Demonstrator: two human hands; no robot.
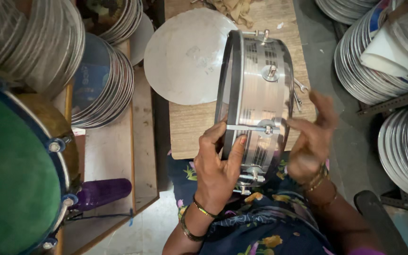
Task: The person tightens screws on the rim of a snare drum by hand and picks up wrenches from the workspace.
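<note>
Head view: a metal snare drum shell stands on edge between the wooden table and the lap; the left hand clamps its black rim to steady it; the right hand, blurred, pinches a tension rod, apparently to turn it; a loose round drumhead lies flat behind.

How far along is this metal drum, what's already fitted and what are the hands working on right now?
Done: the black hoop sits on the silver drum shell, with lugs along its side. In hand: the left hand steadies the rim while the right hand works a tension rod. Left: a spanner and a loose round disc wait on the table.
</note>
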